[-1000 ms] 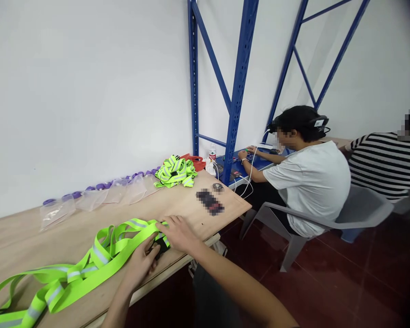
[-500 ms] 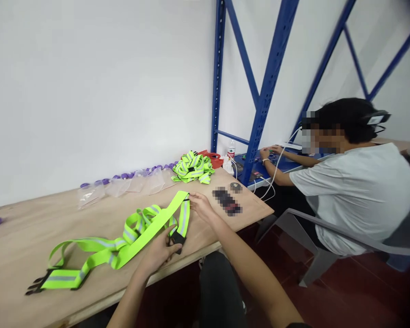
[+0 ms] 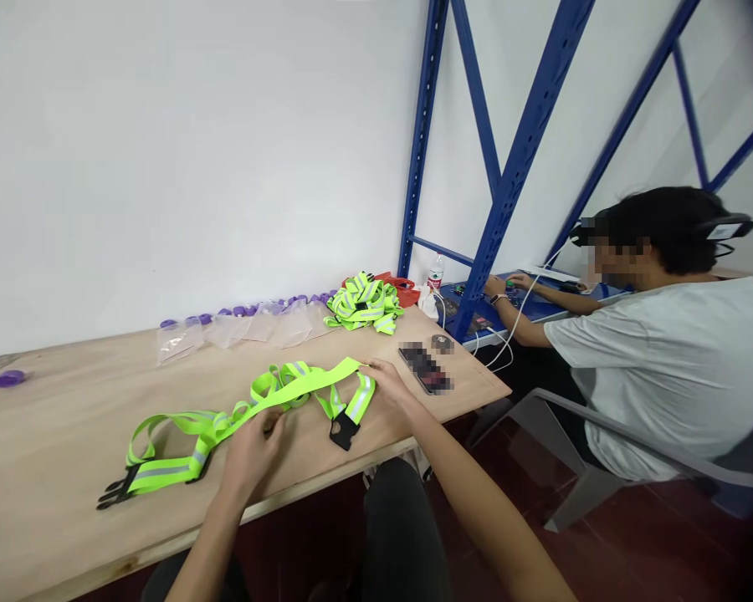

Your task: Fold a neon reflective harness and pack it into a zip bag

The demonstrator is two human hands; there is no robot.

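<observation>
A neon-yellow reflective strap [image 3: 163, 474] lies across the wooden table, with a black prong buckle [image 3: 118, 489] at its left end and a black socket buckle [image 3: 344, 429] near the front edge. My right hand [image 3: 386, 382] pinches the strap's right fold, its fingertips partly behind the band. My left hand [image 3: 254, 451] is at the strap's middle, fingers curled against the lower edge of the raised band; what its fingertips grip is hidden.
On the table [image 3: 69, 410] are a tangled pile of similar straps [image 3: 364, 303], clear bags [image 3: 226, 329], purple pieces [image 3: 8, 379] and a phone [image 3: 423, 368]. A blue rack post [image 3: 508, 184] rises at right. Beyond it a person [image 3: 671, 351] sits working.
My left hand has let go of the socket buckle and moved left along the strap. My right hand still holds the fold. The view has shifted slightly.
</observation>
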